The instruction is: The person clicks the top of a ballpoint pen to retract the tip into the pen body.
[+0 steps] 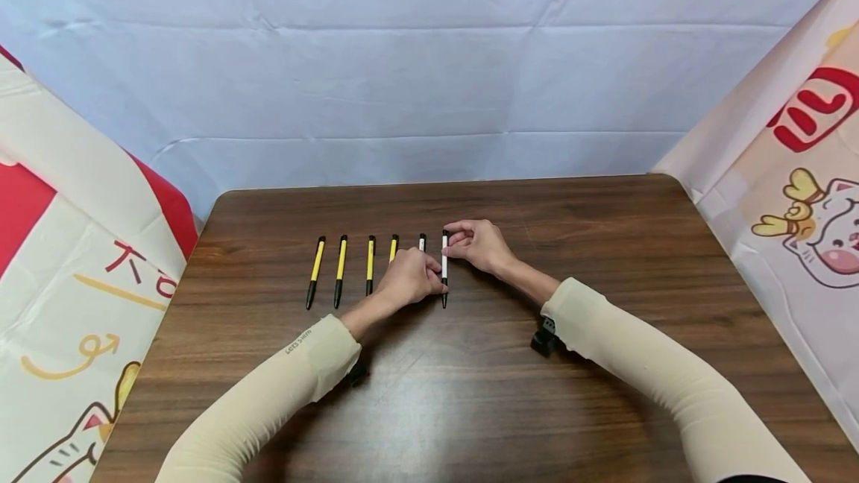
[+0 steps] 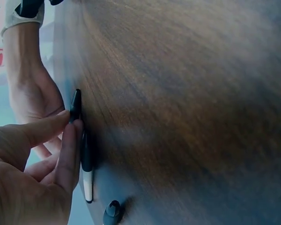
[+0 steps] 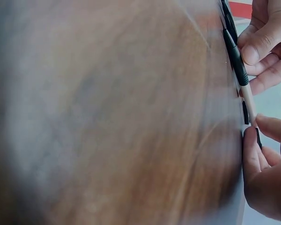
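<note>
A white pen (image 1: 444,263) with black ends lies at the right end of a row of pens, pointing toward the person. My left hand (image 1: 411,278) pinches its black lower end between thumb and finger; the left wrist view shows these fingertips (image 2: 67,117) close up. Up near the other end, my right hand (image 1: 479,244) pinches the same pen, its fingers (image 3: 253,140) at the white barrel. A second white pen (image 1: 422,241) lies just left, mostly hidden under the left hand.
Several yellow pens (image 1: 341,267) with black ends lie side by side to the left, the nearest partly covered by the left hand. All are on a brown wooden table (image 1: 570,408). A pale cloth (image 1: 416,95) hangs behind it, and printed cloths (image 1: 798,192) flank both sides.
</note>
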`<state>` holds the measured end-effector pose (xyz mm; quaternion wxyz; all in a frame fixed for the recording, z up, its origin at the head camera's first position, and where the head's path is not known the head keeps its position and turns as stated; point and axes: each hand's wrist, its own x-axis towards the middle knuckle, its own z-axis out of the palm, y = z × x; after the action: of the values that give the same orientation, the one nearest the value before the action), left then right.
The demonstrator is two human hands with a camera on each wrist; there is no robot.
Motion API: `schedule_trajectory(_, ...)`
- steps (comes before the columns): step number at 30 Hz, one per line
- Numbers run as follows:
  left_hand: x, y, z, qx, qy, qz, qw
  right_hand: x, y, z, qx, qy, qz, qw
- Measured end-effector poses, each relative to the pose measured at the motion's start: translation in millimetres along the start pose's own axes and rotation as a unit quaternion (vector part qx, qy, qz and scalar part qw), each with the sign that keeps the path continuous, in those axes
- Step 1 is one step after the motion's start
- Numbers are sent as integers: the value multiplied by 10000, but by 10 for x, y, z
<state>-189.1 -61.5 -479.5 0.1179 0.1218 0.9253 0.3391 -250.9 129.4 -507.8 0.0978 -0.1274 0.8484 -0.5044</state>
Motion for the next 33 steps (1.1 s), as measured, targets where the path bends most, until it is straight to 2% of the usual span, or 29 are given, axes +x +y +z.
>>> schedule_trajectory(8, -5, 1, 23, 132, 158, 174, 9996, 10, -4, -8, -630, 93, -152, 9979)
schedule_trajectory(14, -14, 5, 21, 172, 157, 154, 9996, 29, -16, -35, -892, -55, -182, 9958)
schedule_trajectory(27, -25, 9, -28, -37, 141, 165, 9998, 9, -2, -104, -675, -189, -88, 9975)
schedule_trajectory(33, -16, -14, -149, 150, 459, 430, 9979, -23, 31, -193, -867, -287, -178, 9957)
